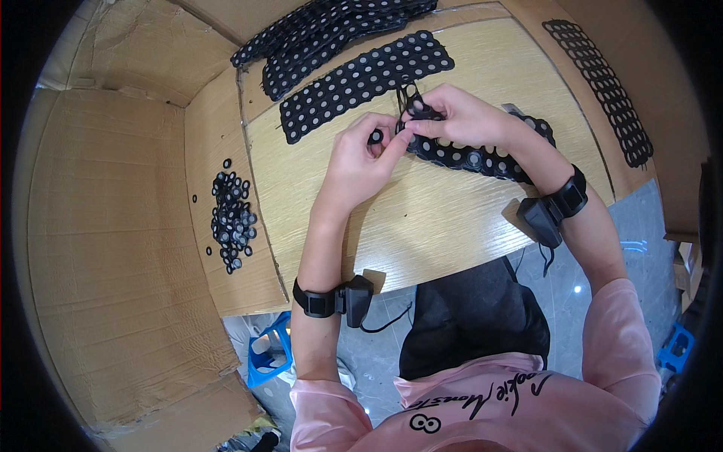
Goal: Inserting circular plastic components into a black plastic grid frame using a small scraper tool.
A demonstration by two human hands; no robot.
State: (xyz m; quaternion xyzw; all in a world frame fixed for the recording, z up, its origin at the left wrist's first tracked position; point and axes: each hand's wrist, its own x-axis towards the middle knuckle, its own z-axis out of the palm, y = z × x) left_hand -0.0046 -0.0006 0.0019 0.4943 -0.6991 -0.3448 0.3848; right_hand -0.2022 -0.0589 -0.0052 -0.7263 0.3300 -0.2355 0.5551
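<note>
While brown cardboard panels [120, 248] rise along the left side, a pale, wood-grained tabletop [407, 218] with a soft sheen spreads between them and the right edge of the scene. At its far left lies a stack of black strips [335, 34], layered unevenly, and just nearer sits a single flat strip [365, 84], slanting up toward the right with rows of pale grey dots. Another dotted strip [599, 90] lies well apart at the far right, on brown cardboard.

The strip in hand [474, 160] runs from the fingers, right of the middle, toward the right and passes partly beneath the right forearm. It is black, with scalloped edges and rows of round, pale discs rimmed in black, some catching the light; dark loops stand up at its left end. The right hand [471, 120] has its thumb and forefinger clamped on that end. The left hand [365, 158] meets it from the left, thumb and curled fingers drawn together on the same end, though the exact contact of the fingertips is partly hidden.

At the left, a loose pile of black-rimmed rounds [233, 215] spills over cardboard. Smallest is one black-rimmed disc [375, 136] showing among the left hand's curled fingers
</note>
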